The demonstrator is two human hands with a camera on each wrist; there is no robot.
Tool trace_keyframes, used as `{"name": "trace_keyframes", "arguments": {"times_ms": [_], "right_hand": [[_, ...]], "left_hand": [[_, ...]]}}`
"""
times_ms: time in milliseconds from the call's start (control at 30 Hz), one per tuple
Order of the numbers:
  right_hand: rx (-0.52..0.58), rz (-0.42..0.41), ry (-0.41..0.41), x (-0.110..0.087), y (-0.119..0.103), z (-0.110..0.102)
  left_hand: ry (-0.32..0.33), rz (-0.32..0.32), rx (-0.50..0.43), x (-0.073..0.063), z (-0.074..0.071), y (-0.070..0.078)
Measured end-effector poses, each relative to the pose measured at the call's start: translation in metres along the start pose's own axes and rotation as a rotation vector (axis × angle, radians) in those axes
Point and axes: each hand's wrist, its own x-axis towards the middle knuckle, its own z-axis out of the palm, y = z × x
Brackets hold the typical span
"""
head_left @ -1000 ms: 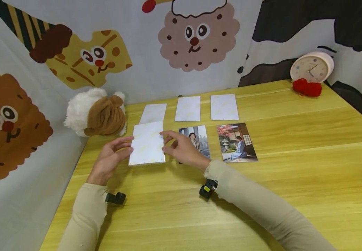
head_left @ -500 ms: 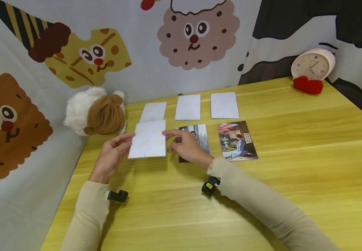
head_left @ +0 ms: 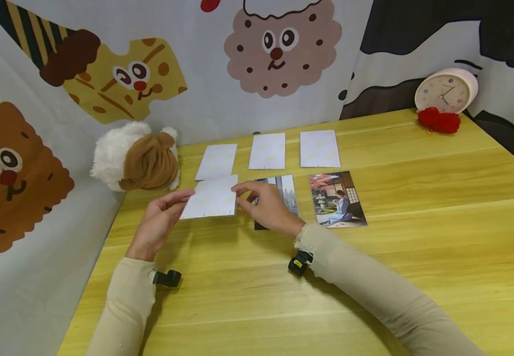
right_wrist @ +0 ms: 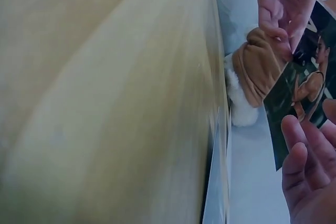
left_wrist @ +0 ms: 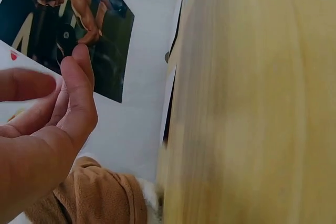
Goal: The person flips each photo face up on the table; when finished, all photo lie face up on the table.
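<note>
A photo print [head_left: 210,198], white back upward in the head view, is held tilted above the table between both hands. My left hand [head_left: 159,225] pinches its left edge; my right hand [head_left: 267,205] holds its right edge with thumb and fingers. From below, the left wrist view shows the photo's picture side [left_wrist: 107,51]: a person exercising with a dumbbell. Partly hidden behind my right hand lies a city-window photo [head_left: 289,195]. To its right is a garden photo [head_left: 338,200]. Three white cards lie behind in a row: left [head_left: 216,160], middle [head_left: 267,151], right [head_left: 319,148].
A white and brown plush toy [head_left: 138,158] sits at the table's back left. At the far right corner stand a round clock [head_left: 445,91] and a red yarn bundle [head_left: 438,120]. A printed cloth [head_left: 208,64] hangs behind the wooden table [head_left: 239,301].
The held photo has tilted, its near edge rising so it looks shorter in the head view. More of the left white card shows behind it. My hands have shifted only slightly.
</note>
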Motion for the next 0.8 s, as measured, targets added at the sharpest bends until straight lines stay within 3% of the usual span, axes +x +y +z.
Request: {"name": "trace_keyframes", "arguments": {"times_ms": [100, 267, 600, 800], "right_hand": [[-0.017, -0.017, 0.015, 0.0001, 0.0003, -0.0005], [-0.027, -0.034, 0.021, -0.0001, -0.0002, -0.0016], [-0.039, -0.076, 0.033, 0.0014, 0.0018, -0.004], [-0.021, -0.084, -0.013, -0.0002, 0.0023, -0.0081]], "left_hand": [[0.002, 0.01, 0.03, 0.0003, 0.0015, 0.0011], [-0.005, 0.03, 0.004, 0.0025, 0.0025, 0.0006], [0.015, 0.071, 0.081, 0.0019, 0.0026, 0.0008], [-0.047, 0.072, 0.169, -0.0022, -0.0037, -0.0013]]}}
